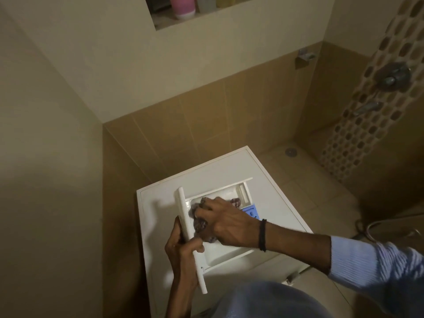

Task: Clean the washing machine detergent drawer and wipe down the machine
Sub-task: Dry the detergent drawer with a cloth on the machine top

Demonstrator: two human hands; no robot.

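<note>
The white detergent drawer (229, 255) lies on top of the white washing machine (270, 180), its long front panel toward the left. My left hand (181, 246) grips that front panel from the near side. My right hand (227, 223) presses a dark purplish cloth (200, 224) into the drawer's compartment; another part of the cloth shows past the fingers. A blue insert (251, 211) sits in the drawer just beyond my right wrist.
The machine stands in a tiled corner, wall close on the left and behind. A shower valve (392, 75) and spout are on the right wall, a floor drain (291, 152) beyond the machine. A wall niche above holds a pink bottle (182, 6).
</note>
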